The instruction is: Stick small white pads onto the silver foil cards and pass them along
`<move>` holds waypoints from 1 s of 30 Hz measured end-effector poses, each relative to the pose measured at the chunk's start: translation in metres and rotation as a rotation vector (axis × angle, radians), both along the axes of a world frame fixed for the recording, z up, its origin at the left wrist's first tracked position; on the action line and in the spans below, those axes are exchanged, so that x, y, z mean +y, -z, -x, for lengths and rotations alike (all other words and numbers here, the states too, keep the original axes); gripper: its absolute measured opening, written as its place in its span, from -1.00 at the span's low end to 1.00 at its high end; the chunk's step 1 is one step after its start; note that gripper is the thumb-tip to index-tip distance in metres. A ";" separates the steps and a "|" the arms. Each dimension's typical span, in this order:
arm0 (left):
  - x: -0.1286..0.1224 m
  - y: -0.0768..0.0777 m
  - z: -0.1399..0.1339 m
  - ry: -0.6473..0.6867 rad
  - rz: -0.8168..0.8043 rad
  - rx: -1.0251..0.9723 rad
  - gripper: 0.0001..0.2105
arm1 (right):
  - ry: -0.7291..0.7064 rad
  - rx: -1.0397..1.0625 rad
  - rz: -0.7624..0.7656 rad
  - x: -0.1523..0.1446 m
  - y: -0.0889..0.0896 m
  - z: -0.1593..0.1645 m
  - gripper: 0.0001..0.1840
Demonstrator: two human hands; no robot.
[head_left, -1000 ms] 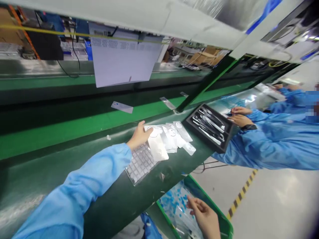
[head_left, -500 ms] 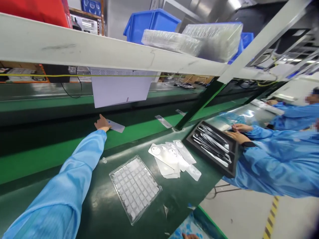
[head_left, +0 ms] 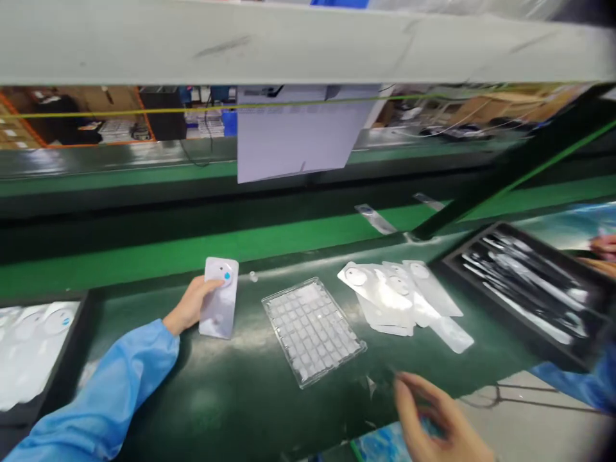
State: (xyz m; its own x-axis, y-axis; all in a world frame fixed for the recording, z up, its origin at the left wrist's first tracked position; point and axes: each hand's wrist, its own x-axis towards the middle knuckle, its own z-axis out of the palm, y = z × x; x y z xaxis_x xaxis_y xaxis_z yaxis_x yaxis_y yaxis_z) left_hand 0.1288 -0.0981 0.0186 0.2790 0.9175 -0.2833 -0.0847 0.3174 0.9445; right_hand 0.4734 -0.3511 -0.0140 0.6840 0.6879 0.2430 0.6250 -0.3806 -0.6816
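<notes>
My left hand (head_left: 195, 305) is closed on the left edge of a pale phone back panel (head_left: 219, 314), thumb on its face. The panel stands nearly upright, with a round camera area and a blue dot at its top. To its right lies a clear plastic tray (head_left: 315, 333) with rows of small cells. My right hand (head_left: 436, 417) is low at the front, thumb and forefinger pinched together; whatever is at the blurred tips I cannot make out. Beyond it lies a loose pile of white phone-shaped film sheets (head_left: 385, 305).
A dark tray (head_left: 79, 321) of pale panels is at left, a black tray (head_left: 486, 234) of dark strips at right. Two clear strips (head_left: 375, 219) lie on the green conveyor belt (head_left: 289, 240). A slanted post (head_left: 510, 170) and white shelf beam (head_left: 308, 48) frame the bench. A co-worker's hand (head_left: 604, 247) shows at right.
My left hand has come back from the belt toward me with the phone back panel, now raised over the bench. My right hand has risen into view. The camera has turned left and down.
</notes>
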 end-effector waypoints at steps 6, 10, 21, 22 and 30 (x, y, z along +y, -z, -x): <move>-0.086 0.026 0.016 0.029 0.136 -0.219 -0.47 | -0.802 0.018 -0.196 0.106 -0.027 0.151 -0.64; -0.098 0.039 0.018 -0.088 0.016 -0.084 -0.62 | -1.003 -0.111 -0.224 0.129 -0.016 0.190 -0.73; -0.103 0.045 0.016 -0.114 -0.028 -0.083 -0.72 | -1.060 -0.389 -0.105 0.139 0.000 0.186 -0.64; -0.103 0.047 0.016 -0.111 -0.014 -0.093 -0.73 | -1.061 -0.419 -0.091 0.139 0.001 0.185 -0.64; -0.104 0.053 0.016 -0.113 0.022 -0.117 -0.74 | -1.064 -0.320 -0.089 0.141 -0.004 0.192 -0.70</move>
